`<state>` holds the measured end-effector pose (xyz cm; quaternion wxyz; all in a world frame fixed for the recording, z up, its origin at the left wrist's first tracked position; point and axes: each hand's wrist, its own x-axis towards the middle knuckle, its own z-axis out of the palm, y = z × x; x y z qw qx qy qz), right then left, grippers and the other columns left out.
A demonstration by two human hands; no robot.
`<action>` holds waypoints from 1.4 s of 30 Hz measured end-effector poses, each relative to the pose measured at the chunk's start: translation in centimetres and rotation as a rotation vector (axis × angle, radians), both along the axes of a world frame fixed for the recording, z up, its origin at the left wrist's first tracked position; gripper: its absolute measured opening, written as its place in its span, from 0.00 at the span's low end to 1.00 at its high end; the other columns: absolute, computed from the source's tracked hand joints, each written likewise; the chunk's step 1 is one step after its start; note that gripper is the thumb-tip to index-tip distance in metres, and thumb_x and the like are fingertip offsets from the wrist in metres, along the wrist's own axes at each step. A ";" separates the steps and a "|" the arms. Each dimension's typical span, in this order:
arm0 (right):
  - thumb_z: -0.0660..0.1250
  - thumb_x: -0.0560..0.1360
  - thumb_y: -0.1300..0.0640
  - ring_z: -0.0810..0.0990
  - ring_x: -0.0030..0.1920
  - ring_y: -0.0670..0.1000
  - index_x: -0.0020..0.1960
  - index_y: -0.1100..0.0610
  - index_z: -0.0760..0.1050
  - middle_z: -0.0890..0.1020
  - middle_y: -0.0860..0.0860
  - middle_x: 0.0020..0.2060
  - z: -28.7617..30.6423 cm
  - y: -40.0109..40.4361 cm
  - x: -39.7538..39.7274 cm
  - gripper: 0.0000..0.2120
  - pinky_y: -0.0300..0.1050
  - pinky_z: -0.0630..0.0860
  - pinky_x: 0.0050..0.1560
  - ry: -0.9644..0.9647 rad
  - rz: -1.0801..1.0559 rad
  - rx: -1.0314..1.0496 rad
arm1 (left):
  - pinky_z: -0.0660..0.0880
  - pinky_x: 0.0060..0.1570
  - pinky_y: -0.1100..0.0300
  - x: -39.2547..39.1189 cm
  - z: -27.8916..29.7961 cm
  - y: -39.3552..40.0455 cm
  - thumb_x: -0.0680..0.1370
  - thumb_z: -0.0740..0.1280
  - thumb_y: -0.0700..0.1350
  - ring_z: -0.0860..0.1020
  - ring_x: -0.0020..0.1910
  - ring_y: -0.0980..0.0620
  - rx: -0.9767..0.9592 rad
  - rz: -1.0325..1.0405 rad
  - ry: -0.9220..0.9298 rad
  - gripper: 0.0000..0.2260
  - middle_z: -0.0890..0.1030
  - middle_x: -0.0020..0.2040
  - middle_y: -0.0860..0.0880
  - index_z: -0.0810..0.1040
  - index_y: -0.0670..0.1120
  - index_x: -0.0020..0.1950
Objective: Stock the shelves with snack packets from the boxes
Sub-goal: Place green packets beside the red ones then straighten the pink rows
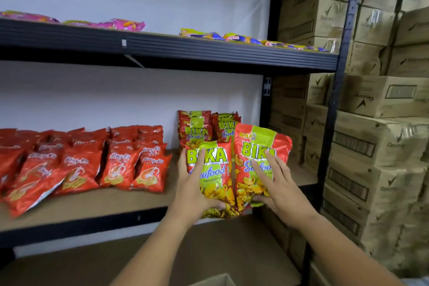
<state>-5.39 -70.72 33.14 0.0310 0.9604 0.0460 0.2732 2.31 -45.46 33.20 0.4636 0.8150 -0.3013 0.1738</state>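
Observation:
Two red-and-green Bika seafood snack packets stand upright at the front edge of the middle shelf (97, 204). My left hand (193, 190) grips the left packet (214, 174) by its left side and bottom. My right hand (277, 183) lies over the face of the right packet (255, 146), with the thumb under its lower edge. Two more Bika packets (197, 130) stand behind them against the white back wall. The corner of an open cardboard box (216, 281) shows at the bottom edge.
Rows of red snack packets (92, 160) fill the left of the middle shelf. Pink packets (120, 23) and blue-yellow packets (250, 38) lie on the upper shelf. A black shelf upright (334, 123) stands at the right, with stacked cardboard cartons (376, 146) behind it.

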 end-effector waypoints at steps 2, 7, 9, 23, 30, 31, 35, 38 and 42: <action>0.57 0.75 0.34 0.27 0.76 0.50 0.76 0.38 0.29 0.30 0.47 0.77 1.7 -1.1 3.4 0.44 0.50 0.45 0.73 0.003 0.005 -0.007 | 0.56 0.75 0.52 3.3 1.4 -1.0 0.54 0.86 0.54 0.46 0.78 0.57 0.004 0.002 -0.007 0.65 0.34 0.77 0.65 0.45 0.68 0.78; 0.61 0.76 0.36 0.29 0.76 0.51 0.78 0.39 0.32 0.30 0.46 0.77 3.2 -4.0 12.7 0.44 0.56 0.52 0.76 0.073 -0.015 -0.018 | 0.57 0.76 0.49 12.7 1.9 -3.4 0.53 0.85 0.58 0.49 0.80 0.51 -0.002 0.057 -0.010 0.63 0.38 0.80 0.60 0.50 0.68 0.78; 0.61 0.76 0.36 0.28 0.76 0.52 0.78 0.38 0.32 0.29 0.45 0.76 2.7 -5.2 16.3 0.45 0.58 0.54 0.76 0.105 0.001 -0.026 | 0.58 0.77 0.48 16.2 1.2 -4.3 0.54 0.86 0.55 0.49 0.80 0.53 -0.032 0.051 -0.013 0.61 0.40 0.80 0.61 0.53 0.66 0.79; 0.56 0.67 0.20 0.25 0.75 0.52 0.73 0.35 0.23 0.24 0.45 0.74 1.0 -10.0 25.2 0.52 0.64 0.42 0.77 0.314 0.038 -0.196 | 0.56 0.77 0.40 25.9 -2.1 -6.3 0.56 0.85 0.55 0.42 0.81 0.49 0.026 0.158 -0.064 0.63 0.31 0.78 0.58 0.43 0.73 0.76; 0.56 0.63 0.17 0.26 0.75 0.51 0.73 0.35 0.25 0.27 0.47 0.76 1.5 -8.3 23.3 0.54 0.71 0.39 0.73 0.257 -0.042 -0.145 | 0.54 0.72 0.35 22.7 -0.9 -5.8 0.63 0.83 0.56 0.45 0.80 0.38 0.235 0.268 -0.013 0.62 0.25 0.76 0.53 0.34 0.71 0.75; 0.56 0.63 0.17 0.26 0.76 0.51 0.73 0.35 0.25 0.28 0.48 0.76 1.4 -7.8 22.6 0.55 0.70 0.39 0.74 0.240 -0.043 -0.114 | 0.53 0.72 0.35 21.6 -1.0 -5.7 0.63 0.82 0.56 0.44 0.79 0.38 0.244 0.283 -0.023 0.62 0.25 0.76 0.53 0.33 0.71 0.75; 0.54 0.71 0.23 0.29 0.77 0.50 0.75 0.38 0.26 0.31 0.48 0.78 0.4 -5.0 18.5 0.48 0.62 0.42 0.78 0.222 -0.047 -0.039 | 0.52 0.75 0.36 17.0 -2.5 -4.6 0.68 0.79 0.57 0.41 0.80 0.41 0.258 0.309 -0.040 0.58 0.27 0.77 0.53 0.33 0.68 0.76; 0.53 0.76 0.29 0.36 0.79 0.52 0.79 0.42 0.34 0.39 0.49 0.80 -0.7 -2.1 14.4 0.42 0.55 0.43 0.78 0.188 -0.047 0.021 | 0.53 0.74 0.39 12.8 -3.3 -3.5 0.71 0.75 0.60 0.46 0.79 0.42 0.277 0.285 -0.048 0.52 0.34 0.80 0.53 0.37 0.67 0.78; 0.56 0.80 0.35 0.53 0.76 0.54 0.80 0.48 0.53 0.58 0.52 0.76 -3.1 2.1 8.2 0.34 0.54 0.61 0.74 0.065 0.031 0.119 | 0.62 0.70 0.47 6.5 -3.7 -1.9 0.75 0.73 0.56 0.61 0.71 0.46 0.168 0.209 -0.078 0.39 0.61 0.76 0.53 0.54 0.62 0.79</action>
